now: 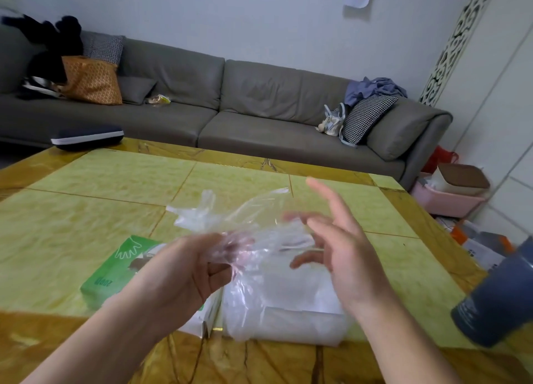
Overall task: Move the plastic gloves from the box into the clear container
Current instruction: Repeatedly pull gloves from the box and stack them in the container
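A green and white glove box [114, 271] lies on the table, partly hidden behind my left wrist. To its right stands the clear container [288, 311], filled with filmy plastic gloves. My left hand [184, 271] pinches a bunch of thin clear gloves [219, 219] and holds them above the box and the container. The gloves fan up and to the right. Over the container hovers my right hand [340, 248], fingers spread and straight, just right of the held gloves and gripping nothing.
The yellow-green tiled table [86, 210] has a brown border. A dark grey cup [496, 300] stands near its right edge. A dark case [86, 136] lies at the far left corner. A grey sofa [230, 100] with bags and cushions runs behind; boxes sit on the floor at right.
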Available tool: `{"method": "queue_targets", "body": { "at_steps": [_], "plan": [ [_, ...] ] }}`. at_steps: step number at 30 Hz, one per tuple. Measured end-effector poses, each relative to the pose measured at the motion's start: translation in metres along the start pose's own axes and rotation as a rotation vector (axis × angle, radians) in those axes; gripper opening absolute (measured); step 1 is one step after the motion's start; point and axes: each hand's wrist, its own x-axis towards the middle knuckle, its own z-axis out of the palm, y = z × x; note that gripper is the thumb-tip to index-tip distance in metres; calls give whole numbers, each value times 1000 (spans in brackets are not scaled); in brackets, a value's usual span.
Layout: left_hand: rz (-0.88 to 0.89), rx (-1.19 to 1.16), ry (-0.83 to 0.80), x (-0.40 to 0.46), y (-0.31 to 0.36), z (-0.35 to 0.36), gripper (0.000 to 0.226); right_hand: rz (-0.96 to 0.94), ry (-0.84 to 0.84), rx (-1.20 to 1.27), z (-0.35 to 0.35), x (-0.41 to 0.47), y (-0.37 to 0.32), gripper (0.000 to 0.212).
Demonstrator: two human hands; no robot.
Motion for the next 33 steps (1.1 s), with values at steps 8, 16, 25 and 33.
{"method": "queue_targets", "body": {
  "at_steps": [8, 16, 25, 33],
  "plan": [
    [-167, -89, -57, -8, 4, 6, 50, -409, -127, -407, -8, -3, -3, 11],
    [142, -50, -457, -24, 14, 21, 61, 417, 176, 51, -25, 8, 11, 27],
    [544, 1607, -17, 9, -25, 57, 28, 471, 119, -523, -17, 10, 21, 31],
    [1, 1790, -141, 61, -53, 38, 32, 419, 36, -976, -19, 12, 37, 14]
  ]
}}
